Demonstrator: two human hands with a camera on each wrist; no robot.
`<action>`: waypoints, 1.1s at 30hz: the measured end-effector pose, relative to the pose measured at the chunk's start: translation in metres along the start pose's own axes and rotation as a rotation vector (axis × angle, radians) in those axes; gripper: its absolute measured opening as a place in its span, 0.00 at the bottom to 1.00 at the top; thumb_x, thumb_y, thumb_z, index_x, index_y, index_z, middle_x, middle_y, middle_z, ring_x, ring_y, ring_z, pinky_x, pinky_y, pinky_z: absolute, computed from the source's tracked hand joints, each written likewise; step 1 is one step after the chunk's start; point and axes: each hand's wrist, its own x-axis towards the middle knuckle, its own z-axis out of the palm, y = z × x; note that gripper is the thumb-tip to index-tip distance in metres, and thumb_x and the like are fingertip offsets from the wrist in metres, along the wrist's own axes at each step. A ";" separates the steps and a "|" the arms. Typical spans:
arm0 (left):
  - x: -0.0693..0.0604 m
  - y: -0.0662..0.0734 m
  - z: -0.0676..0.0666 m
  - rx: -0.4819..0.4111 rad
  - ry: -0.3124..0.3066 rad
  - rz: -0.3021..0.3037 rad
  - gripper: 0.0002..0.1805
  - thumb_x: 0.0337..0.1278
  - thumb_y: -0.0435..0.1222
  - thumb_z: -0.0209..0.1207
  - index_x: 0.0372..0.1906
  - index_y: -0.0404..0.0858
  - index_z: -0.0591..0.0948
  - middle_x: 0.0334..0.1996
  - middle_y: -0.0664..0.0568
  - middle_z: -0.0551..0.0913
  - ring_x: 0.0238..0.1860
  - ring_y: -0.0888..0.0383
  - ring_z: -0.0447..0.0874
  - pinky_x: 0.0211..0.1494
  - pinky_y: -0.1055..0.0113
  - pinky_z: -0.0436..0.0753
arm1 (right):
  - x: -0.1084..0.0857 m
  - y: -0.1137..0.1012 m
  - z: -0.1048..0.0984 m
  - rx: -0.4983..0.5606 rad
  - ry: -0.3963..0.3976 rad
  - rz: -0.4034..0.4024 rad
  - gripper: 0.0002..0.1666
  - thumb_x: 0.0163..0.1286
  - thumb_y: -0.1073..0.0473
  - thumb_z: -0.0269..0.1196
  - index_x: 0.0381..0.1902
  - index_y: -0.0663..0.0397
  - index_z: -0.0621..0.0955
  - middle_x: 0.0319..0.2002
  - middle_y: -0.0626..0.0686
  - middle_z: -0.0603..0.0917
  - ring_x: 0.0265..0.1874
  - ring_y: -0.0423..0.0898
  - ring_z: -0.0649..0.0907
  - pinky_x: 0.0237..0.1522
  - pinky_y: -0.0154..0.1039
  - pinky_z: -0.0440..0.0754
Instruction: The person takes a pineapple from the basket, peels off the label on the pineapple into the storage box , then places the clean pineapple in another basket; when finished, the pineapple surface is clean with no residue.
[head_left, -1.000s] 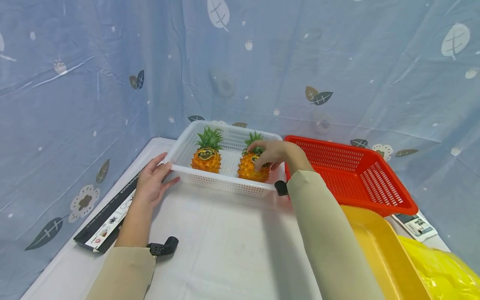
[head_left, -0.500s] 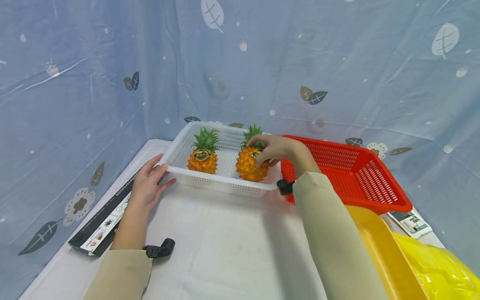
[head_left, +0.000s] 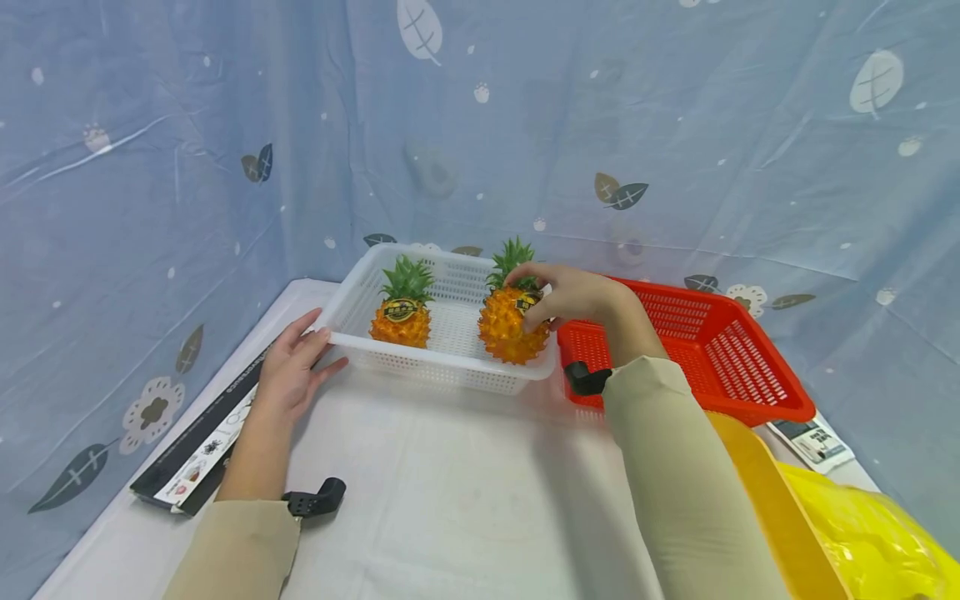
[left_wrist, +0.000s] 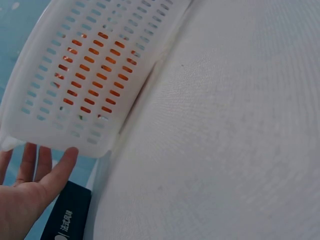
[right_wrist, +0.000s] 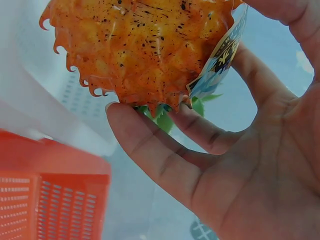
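Observation:
A pineapple point(head_left: 498, 321) with a black-and-gold label is gripped in my right hand point(head_left: 581, 293), above the right end of the white basket point(head_left: 442, 359). The right wrist view shows fingers curled round its spiky orange body point(right_wrist: 145, 55). Inside the basket's left part stands a second labelled pineapple point(head_left: 400, 325). My left hand point(head_left: 288, 371) touches the basket's left end with fairly straight fingers. Seen from the left wrist, fingers and thumb point(left_wrist: 65, 162) meet the outside of the basket's end, and orange shows through its holes. The far fingertips there are partly hidden.
A red basket point(head_left: 780, 367) stands right of the white one, with a yellow tray point(head_left: 787, 517) in front and a yellow plastic bag point(head_left: 870, 533) beside it. A small white packet point(head_left: 817, 442) lies near the red basket. A long black-and-white box point(head_left: 198, 454) lies at the left.
My right hand has lifted the right pineapple off the basket floor and moved it slightly right. The left hand stays at the basket; the head view has shifted a little.

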 end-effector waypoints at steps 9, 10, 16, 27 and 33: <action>-0.002 0.001 0.001 -0.014 0.003 -0.002 0.38 0.72 0.39 0.62 0.82 0.50 0.60 0.57 0.60 0.73 0.56 0.65 0.79 0.54 0.65 0.88 | -0.024 -0.004 -0.009 -0.062 0.032 -0.022 0.38 0.61 0.59 0.71 0.69 0.37 0.72 0.63 0.58 0.71 0.57 0.56 0.77 0.58 0.51 0.84; -0.002 0.001 0.001 -0.009 0.004 -0.002 0.38 0.72 0.39 0.62 0.82 0.50 0.60 0.57 0.60 0.73 0.56 0.65 0.79 0.54 0.65 0.88 | -0.026 -0.003 -0.009 -0.081 0.035 -0.025 0.38 0.61 0.58 0.71 0.69 0.36 0.73 0.64 0.57 0.71 0.58 0.56 0.76 0.58 0.52 0.84; -0.002 0.001 0.000 -0.012 -0.006 -0.007 0.39 0.72 0.39 0.62 0.82 0.50 0.59 0.57 0.61 0.73 0.56 0.65 0.79 0.53 0.65 0.88 | -0.043 0.003 -0.007 -0.166 0.069 -0.040 0.38 0.62 0.56 0.71 0.69 0.35 0.73 0.71 0.52 0.67 0.65 0.56 0.70 0.59 0.55 0.81; 0.001 0.001 -0.005 -0.064 -0.025 0.004 0.40 0.71 0.39 0.63 0.82 0.50 0.59 0.59 0.61 0.72 0.58 0.63 0.78 0.52 0.66 0.89 | -0.075 0.009 -0.002 -0.225 0.097 -0.046 0.36 0.60 0.54 0.71 0.66 0.27 0.75 0.67 0.54 0.66 0.62 0.55 0.72 0.55 0.52 0.81; 0.001 -0.002 -0.004 -0.061 -0.040 -0.001 0.40 0.70 0.40 0.63 0.82 0.51 0.60 0.59 0.62 0.72 0.57 0.64 0.78 0.52 0.66 0.89 | -0.097 0.017 0.011 -0.232 0.128 -0.076 0.36 0.59 0.55 0.72 0.65 0.31 0.76 0.61 0.57 0.68 0.57 0.56 0.74 0.51 0.50 0.83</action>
